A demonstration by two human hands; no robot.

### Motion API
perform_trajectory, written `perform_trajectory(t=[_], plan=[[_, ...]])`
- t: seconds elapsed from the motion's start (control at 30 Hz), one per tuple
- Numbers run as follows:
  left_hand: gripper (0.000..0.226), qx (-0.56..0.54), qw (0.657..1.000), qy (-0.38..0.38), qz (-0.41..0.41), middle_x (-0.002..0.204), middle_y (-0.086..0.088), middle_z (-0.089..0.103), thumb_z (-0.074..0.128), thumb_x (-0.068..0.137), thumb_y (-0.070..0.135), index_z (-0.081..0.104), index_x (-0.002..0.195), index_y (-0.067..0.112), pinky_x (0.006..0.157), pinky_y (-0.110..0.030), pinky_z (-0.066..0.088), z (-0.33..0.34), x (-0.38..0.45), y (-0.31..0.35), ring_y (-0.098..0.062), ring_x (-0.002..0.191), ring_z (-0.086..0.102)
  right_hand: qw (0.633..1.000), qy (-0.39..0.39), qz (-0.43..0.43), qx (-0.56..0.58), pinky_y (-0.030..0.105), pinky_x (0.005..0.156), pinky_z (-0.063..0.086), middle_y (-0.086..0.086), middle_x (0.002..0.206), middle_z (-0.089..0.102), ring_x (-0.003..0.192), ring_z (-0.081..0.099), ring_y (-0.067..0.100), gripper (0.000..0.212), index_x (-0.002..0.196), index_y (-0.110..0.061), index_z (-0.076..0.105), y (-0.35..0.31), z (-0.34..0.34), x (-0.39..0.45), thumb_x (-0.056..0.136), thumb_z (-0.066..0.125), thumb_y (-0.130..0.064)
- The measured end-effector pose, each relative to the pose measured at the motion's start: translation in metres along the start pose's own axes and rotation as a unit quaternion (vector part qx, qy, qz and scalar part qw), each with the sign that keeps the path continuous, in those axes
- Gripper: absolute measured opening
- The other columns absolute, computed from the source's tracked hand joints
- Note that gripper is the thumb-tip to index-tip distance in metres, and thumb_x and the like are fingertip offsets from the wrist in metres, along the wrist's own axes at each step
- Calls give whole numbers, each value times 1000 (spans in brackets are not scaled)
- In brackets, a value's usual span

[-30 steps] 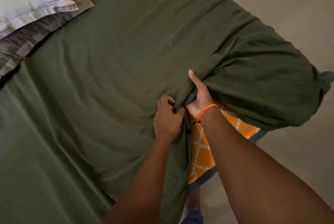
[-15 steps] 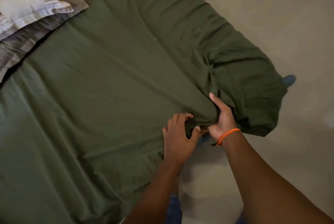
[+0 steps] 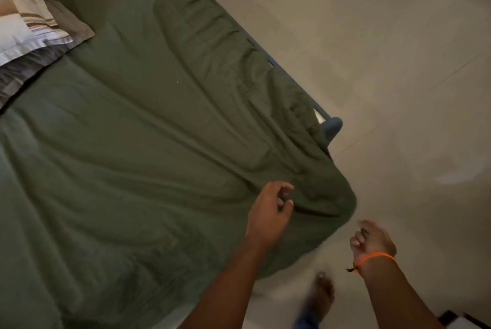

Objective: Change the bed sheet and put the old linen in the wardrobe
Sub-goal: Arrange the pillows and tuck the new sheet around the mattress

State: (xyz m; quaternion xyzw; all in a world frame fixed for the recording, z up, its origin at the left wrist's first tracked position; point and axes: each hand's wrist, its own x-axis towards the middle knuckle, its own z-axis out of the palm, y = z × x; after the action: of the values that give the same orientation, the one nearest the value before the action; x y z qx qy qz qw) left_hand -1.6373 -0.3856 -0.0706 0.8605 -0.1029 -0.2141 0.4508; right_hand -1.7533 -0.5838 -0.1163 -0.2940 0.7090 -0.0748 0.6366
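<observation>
Left hand (image 3: 269,210) over the bed corner, fingers loosely curled, empty, not gripping the green sheet (image 3: 148,142). Right hand (image 3: 372,239) blurred above the floor (image 3: 385,63), fingers curled, nothing visibly held. Sheet spread wrinkled across the bed, draped over the near corner. Striped pillows (image 3: 29,23) at far left.

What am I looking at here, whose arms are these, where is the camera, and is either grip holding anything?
There is no machine: a person's two bare arms, filmed by one wide camera worn on the head, looking down. The bed is covered by a green sheet, drawn over the near corner. Striped pillows lie at the top left. The left hand hovers over that corner, fingers loosely curled, holding nothing. The right hand, with an orange wrist cord, is blurred off the bed above the floor; it seems empty. A bare foot shows below.
</observation>
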Motion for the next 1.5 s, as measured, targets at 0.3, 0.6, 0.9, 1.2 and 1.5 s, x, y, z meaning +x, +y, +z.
perform_trajectory(t=[0.3, 0.6, 0.9, 1.2, 1.5], plan=[[24, -51, 995, 76, -25, 101, 14, 73, 59, 93, 13, 72, 103, 31, 83, -36, 57, 13, 58, 22, -15, 87, 68, 878, -105, -371, -284, 38, 87, 53, 7, 107, 61, 92, 60, 23, 12, 100, -20, 66, -55, 142, -20, 92, 71, -14], [24, 86, 989, 121, 24, 107, 15, 62, 63, 88, 13, 71, 101, 33, 94, -45, 52, -35, 191, 0, -14, 105, 57, 765, -126, -340, -533, 49, 124, 8, 3, 110, 60, 135, 45, 33, 43, 116, -14, 63, -111, 261, 10, 94, 55, -50], [16, 152, 987, 45, 24, 104, 13, 56, 65, 94, 25, 62, 106, 34, 93, -47, 49, -55, 253, 6, -14, 100, 54, 761, -174, -426, -458, 31, 73, 43, 5, 107, 60, 97, 59, 26, 30, 109, -15, 58, -124, 298, 12, 100, 64, -43], [21, 86, 994, 71, 21, 98, 18, 63, 56, 91, 15, 63, 94, 35, 84, -47, 54, -63, 262, 6, -10, 88, 58, 730, 126, -504, -444, 35, 56, 38, 7, 65, 48, 58, 49, 31, 24, 106, -13, 46, -124, 275, 12, 111, 41, -36], [18, 131, 987, 62, 67, 99, 14, 68, 58, 90, 16, 67, 95, 30, 87, -47, 53, -67, 302, 28, -16, 95, 60, 619, 104, -596, -501, 36, 57, 33, -10, 57, 21, 52, 34, 24, 33, 101, -10, 49, -216, 257, 39, 112, 39, -40]])
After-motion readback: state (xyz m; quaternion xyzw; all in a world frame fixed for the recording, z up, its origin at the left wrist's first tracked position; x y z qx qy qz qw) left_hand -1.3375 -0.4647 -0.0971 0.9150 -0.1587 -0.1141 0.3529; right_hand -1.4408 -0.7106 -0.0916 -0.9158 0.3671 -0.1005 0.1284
